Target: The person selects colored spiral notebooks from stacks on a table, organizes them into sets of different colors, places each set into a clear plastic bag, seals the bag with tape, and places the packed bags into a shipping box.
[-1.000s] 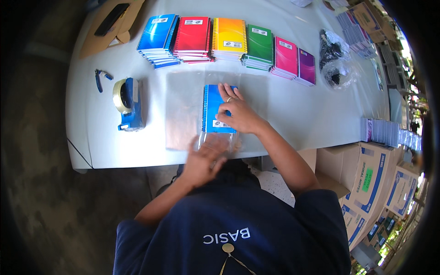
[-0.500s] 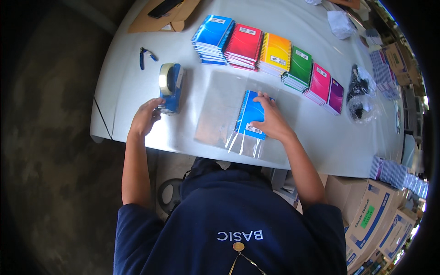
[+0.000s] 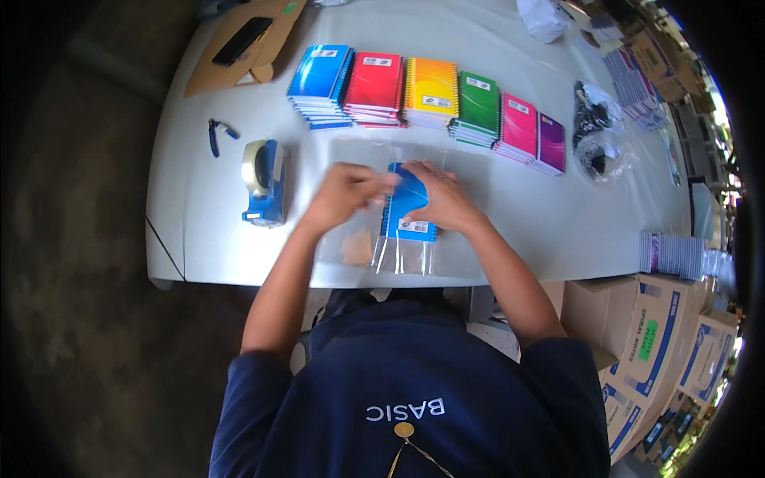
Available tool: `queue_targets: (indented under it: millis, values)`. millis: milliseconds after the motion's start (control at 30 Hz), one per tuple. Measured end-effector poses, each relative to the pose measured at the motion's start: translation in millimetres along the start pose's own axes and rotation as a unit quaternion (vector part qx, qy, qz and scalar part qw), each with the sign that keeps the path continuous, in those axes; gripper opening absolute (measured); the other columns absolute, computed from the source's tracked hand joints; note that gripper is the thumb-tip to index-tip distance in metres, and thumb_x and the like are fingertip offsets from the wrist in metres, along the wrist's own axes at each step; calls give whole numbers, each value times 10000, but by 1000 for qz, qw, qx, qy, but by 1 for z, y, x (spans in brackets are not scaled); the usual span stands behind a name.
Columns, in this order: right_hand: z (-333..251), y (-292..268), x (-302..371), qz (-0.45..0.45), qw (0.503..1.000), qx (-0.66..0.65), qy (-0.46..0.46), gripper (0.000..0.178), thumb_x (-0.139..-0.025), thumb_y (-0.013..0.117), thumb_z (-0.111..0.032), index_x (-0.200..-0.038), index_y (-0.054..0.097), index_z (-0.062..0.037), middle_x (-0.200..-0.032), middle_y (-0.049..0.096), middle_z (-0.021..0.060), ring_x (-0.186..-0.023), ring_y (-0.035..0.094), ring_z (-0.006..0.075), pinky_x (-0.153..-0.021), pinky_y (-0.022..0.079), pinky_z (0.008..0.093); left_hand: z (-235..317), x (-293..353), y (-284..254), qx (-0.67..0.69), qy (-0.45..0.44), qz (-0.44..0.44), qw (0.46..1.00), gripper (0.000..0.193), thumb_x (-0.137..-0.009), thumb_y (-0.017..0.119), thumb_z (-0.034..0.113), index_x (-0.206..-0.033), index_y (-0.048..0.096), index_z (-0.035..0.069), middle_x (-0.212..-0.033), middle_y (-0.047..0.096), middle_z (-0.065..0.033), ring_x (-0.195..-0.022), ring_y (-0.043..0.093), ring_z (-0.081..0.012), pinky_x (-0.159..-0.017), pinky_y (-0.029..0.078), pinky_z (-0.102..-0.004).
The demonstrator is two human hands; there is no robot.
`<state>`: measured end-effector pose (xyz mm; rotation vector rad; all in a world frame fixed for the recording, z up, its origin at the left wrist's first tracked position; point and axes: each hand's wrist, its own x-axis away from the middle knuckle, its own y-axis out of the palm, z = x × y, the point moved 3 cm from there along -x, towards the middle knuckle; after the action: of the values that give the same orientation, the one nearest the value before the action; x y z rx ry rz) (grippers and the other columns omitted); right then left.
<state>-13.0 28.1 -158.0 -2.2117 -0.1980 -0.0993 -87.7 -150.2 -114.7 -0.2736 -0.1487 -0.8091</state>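
Observation:
A blue spiral notebook (image 3: 410,195) lies on a clear plastic sheet or bag (image 3: 343,247) near the table's front edge. My right hand (image 3: 448,199) holds the notebook from its right side, thumb low and fingers near the top. My left hand (image 3: 347,195) is at the notebook's spiral edge. Its fingertips are pinched together and blurred, and what they hold, if anything, I cannot make out. To the left stands a blue tape dispenser (image 3: 273,187) with a roll of clear tape, untouched.
Stacked spiral notebooks run across behind my hands: blue (image 3: 320,76), red (image 3: 374,84), yellow (image 3: 431,88), green (image 3: 477,103), pink (image 3: 518,123) and purple (image 3: 550,142). Small snips (image 3: 213,137) lie at left, below a phone (image 3: 243,41) on cardboard. Cartons (image 3: 649,350) stand at right.
My left hand has left the tape dispenser and moved right to the blue notebook. My right hand stays on the notebook. The whole view has shifted slightly.

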Motion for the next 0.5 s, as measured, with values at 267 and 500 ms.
queue_targets:
  millis: [267, 500]
  values:
    - [16, 0, 5, 0, 999, -33, 16, 993, -523, 853, -283, -1368, 365, -99, -1363, 450, 163, -1311, 369, 309, -1050, 277, 440, -4, -64, 16, -585, -195, -192, 763, 588, -676, 656, 677, -634, 688, 92, -602, 662, -12, -703, 680, -172, -703, 515, -342]
    - [59, 24, 24, 261, 946, -5, 191, 1054, -733, 664, -571, -1455, 132, -16, -1460, 212, 300, -1386, 135, 425, -1096, 47, 574, -90, -33, 45, -386, -48, 30, 921, 761, -880, 347, 653, -1361, 426, 68, -1485, 192, -231, -1369, 133, -423, -1075, 139, -556]
